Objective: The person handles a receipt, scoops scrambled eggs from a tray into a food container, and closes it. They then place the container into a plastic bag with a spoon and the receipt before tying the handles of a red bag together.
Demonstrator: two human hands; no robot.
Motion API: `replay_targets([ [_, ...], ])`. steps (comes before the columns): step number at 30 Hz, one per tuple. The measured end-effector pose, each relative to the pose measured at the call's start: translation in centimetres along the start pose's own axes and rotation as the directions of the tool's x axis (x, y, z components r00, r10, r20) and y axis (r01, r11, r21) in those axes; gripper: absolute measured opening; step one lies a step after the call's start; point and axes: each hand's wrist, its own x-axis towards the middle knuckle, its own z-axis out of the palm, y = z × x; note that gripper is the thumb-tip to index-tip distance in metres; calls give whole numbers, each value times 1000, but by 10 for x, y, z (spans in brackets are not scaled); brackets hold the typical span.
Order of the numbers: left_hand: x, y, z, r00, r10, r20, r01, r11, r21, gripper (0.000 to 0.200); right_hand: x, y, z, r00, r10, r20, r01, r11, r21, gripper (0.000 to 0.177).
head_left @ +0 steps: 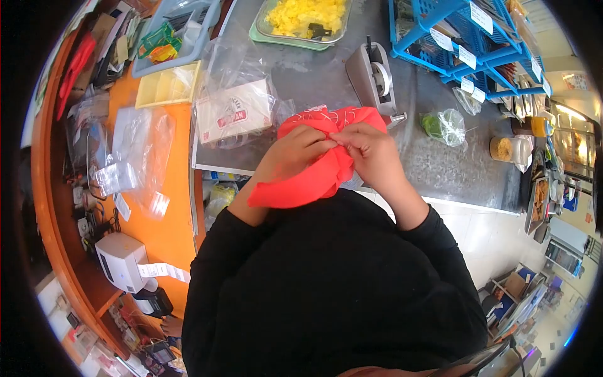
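A red cloth (314, 179) with thin white printed lines is gathered in front of my chest, at the near edge of the grey table. My left hand (292, 154) has its fingers curled and pinched on the gathered middle. From the other side my right hand (370, 151) pinches the same spot with thumb and forefinger, and the fingertips of both hands nearly meet. One long loose strip of the cloth hangs out to the left across my left wrist. Whatever the cloth wraps, if anything, is hidden.
Left of the cloth lies a white printed box (235, 113) under clear plastic. Behind stand a grey tape dispenser (370, 78) and a tray of yellow pieces (270, 28). Blue baskets (433, 53), a plastic-wrapped green bundle (443, 125) and jars (509, 151) are right; a label printer (121, 261) is left.
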Motion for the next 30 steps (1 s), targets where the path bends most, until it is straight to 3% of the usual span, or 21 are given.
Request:
replay_targets([
  [3, -2, -7, -6, 995, -6, 104, 6, 1000, -2, 27, -3, -2, 2, 999, 11, 40, -11, 1000, -4, 28],
  [6, -6, -11, -5, 997, -79, -7, 70, 914, -399, 30, -4, -3, 3, 1000, -11, 28, 11, 1000, -2, 22],
  [7, -12, -16, 5, 978, -183, -96, 87, 785, -614, 32, -6, -1, 3, 1000, -22, 19, 22, 1000, -14, 22],
  [9, -22, -26, 37, 886, -429, -175, 11, 397, -918, 37, -8, 2, 4, 999, -49, 3, 49, 999, -14, 22],
  [12, -24, -29, 58, 797, -573, -191, -15, 298, -954, 44, -13, 7, 1, 995, -102, 7, 102, 995, 19, 24],
  [15, -26, -32, 65, 757, -650, -71, 39, 153, -987, 36, -17, 9, 1, 995, -101, 8, 101, 993, 56, 27],
  [18, -24, -37, 66, 778, -629, 13, 83, 83, -993, 25, -20, 8, 6, 999, -37, 12, 36, 996, 82, 30],
  [21, -18, -32, 57, 780, -621, 78, 210, 142, -967, 12, -23, 12, 5, 993, -92, 68, 89, 995, 48, 31],
  [23, -11, -20, 47, 754, -654, 69, 351, 312, -883, 9, -24, 14, 4, 983, -156, 94, 155, 988, 17, 31],
  [24, -9, -15, 43, 741, -669, 60, 417, 389, -821, 8, -26, 15, 6, 993, -116, 37, 114, 992, 46, 29],
  [27, -6, -13, 34, 899, -424, -113, 267, 734, -625, 8, -29, 18, 14, 996, 19, -83, -3, 983, 185, 21],
  [30, -6, -13, 27, 941, -324, -102, 247, 860, -447, 11, -28, 19, 10, 984, 167, -66, -130, 915, 382, 13],
])
